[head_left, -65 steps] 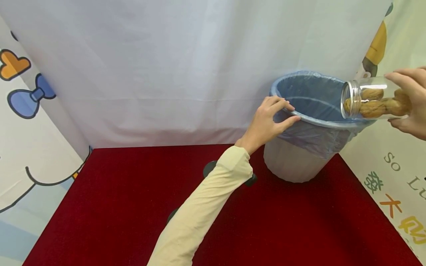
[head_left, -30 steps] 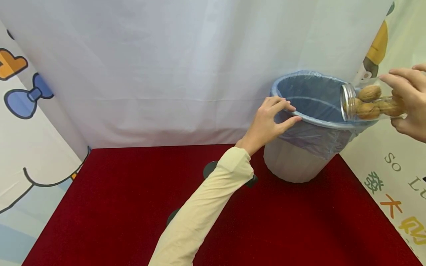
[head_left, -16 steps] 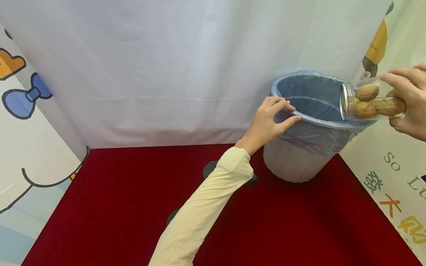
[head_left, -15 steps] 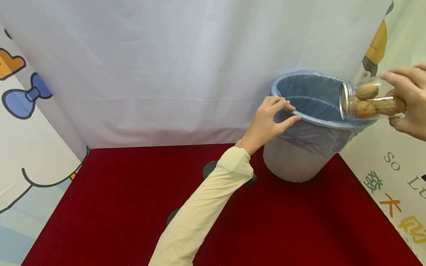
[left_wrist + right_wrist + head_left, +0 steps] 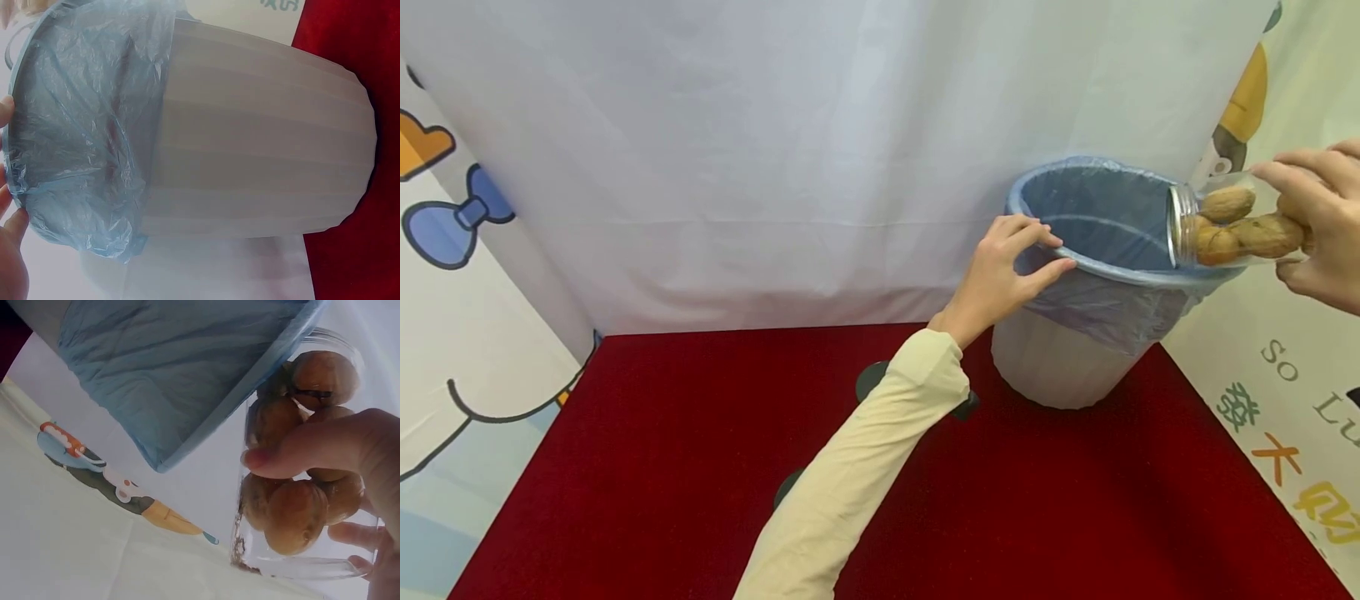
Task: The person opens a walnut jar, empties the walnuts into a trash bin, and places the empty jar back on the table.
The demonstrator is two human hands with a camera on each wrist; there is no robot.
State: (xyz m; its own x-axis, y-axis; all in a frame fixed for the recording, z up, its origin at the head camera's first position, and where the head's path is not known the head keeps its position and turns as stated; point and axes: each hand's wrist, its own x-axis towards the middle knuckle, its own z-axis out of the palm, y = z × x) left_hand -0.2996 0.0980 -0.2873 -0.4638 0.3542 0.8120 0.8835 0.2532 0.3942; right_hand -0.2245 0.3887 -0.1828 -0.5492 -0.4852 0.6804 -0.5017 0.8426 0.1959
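In the head view my left hand (image 5: 1003, 271) holds the near-left rim of a pale trash can (image 5: 1060, 358), thumb and fingers at its edge. A blue plastic bag (image 5: 1097, 208) lines the can and folds down over its outside. At the right edge, my right hand (image 5: 1330, 221) grips a clear jar (image 5: 1185, 225) lying almost level, its threaded mouth over the can's right rim. Inside the jar are several brown walnut-like nuts (image 5: 1227, 203). In the right wrist view, my thumb (image 5: 269, 459) presses across the jar's side, and nuts (image 5: 297, 515) fill much of it.
The can stands on a red cloth (image 5: 700, 467) at its back right corner. Behind hangs a white curtain (image 5: 737, 167); printed sheets stand on both sides. Dark rounded shapes (image 5: 871, 379) show partly from under my left sleeve (image 5: 850, 475).
The jar has turned a little, so its mouth shows narrower, and the nuts inside have shifted slightly. My left hand stays on the can's rim.
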